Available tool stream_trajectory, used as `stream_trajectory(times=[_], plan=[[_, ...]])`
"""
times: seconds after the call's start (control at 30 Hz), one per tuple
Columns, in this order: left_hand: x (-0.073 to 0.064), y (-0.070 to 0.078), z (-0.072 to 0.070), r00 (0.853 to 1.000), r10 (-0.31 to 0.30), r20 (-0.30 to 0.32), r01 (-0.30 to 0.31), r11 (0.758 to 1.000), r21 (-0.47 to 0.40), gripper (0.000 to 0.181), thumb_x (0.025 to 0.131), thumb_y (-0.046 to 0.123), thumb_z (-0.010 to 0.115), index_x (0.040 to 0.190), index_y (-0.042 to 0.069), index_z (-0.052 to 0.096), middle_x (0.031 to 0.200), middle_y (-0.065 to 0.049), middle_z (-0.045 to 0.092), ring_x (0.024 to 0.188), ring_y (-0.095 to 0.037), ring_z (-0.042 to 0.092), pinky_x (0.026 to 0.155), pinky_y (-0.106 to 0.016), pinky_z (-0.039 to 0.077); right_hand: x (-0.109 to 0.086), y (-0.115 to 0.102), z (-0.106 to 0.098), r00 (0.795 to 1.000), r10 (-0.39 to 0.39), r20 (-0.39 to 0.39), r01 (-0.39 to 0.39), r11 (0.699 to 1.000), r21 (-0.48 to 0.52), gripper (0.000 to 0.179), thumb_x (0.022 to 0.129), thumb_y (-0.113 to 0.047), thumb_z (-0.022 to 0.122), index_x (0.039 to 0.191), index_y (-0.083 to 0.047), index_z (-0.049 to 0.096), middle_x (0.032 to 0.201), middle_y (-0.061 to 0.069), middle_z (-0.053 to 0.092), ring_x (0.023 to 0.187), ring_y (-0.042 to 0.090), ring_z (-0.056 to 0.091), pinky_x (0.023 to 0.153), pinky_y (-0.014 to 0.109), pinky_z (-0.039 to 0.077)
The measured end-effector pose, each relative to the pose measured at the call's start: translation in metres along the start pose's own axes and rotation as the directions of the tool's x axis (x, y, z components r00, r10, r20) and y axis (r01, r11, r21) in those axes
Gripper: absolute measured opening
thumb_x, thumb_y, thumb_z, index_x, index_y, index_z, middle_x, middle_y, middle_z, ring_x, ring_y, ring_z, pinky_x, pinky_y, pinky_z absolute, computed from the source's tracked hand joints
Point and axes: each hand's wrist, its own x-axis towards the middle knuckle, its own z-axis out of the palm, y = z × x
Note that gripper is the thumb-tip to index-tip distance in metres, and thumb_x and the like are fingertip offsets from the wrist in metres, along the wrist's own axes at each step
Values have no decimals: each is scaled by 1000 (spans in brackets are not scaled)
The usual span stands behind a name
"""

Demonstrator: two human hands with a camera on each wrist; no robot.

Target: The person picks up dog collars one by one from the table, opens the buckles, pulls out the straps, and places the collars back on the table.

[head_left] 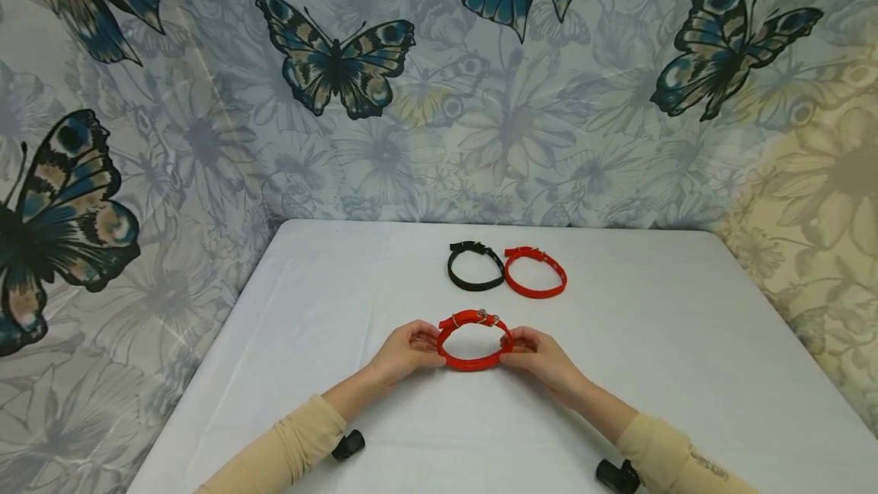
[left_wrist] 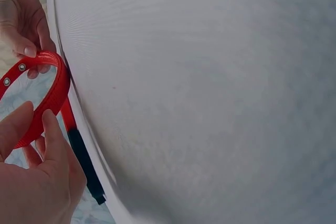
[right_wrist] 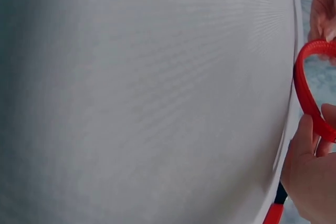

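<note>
A red buckled collar [head_left: 473, 364] is held up between both hands, its loop fastened and its metal buckle on the far side. My left hand [head_left: 409, 349] pinches the left side of the loop between thumb and fingers. On the opposite side, my right hand [head_left: 542, 357] pinches it the same way. Metal-rimmed holes show along the strap of the collar [left_wrist: 59, 85] in the left wrist view. The right wrist view catches only part of the collar [right_wrist: 304, 85], with the right hand [right_wrist: 310, 177] gripping its near end.
Farther back on the white table [head_left: 329, 273] lie a black buckled collar [head_left: 473, 286] and a second red collar [head_left: 538, 293], side by side and touching. Butterfly-printed cloth [head_left: 439, 151] hangs behind the table. Black wrist devices [head_left: 348, 445] sit by both sleeves.
</note>
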Motion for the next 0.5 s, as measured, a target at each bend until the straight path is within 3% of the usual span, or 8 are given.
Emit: stream_trajectory(times=[0.13, 0.3, 0.5], plan=[[-1, 1, 1, 1000, 12, 1, -12, 1000, 17, 37, 78, -7, 74, 111, -5, 58, 101, -19, 64, 88, -17, 62, 74, -25, 53, -2, 1, -2, 999, -41, -7, 41, 997, -66, 35, 89, -9, 70, 118, 3, 56, 110, 15, 65, 95, 21, 60, 79, 26, 54], [0, -1, -1, 1000, 19, -4, -19, 999, 39, 37, 77, -7, 75, 110, -4, 59, 102, -20, 65, 88, -17, 62, 75, -25, 53, -2, -3, -1, 996, -84, -28, 78, 985, -157, 34, 87, -7, 71, 118, 1, 58, 116, 17, 63, 103, 25, 57, 83, 31, 50], [3, -4, -2, 999, 32, -2, -32, 996, 84, 36, 77, -5, 76, 109, -3, 60, 105, -22, 66, 89, -16, 63, 76, -25, 53, 0, 2, -4, 992, -118, -32, 111, 979, -171, 34, 87, -9, 72, 117, 0, 59, 113, 14, 63, 105, 25, 57, 84, 32, 49]])
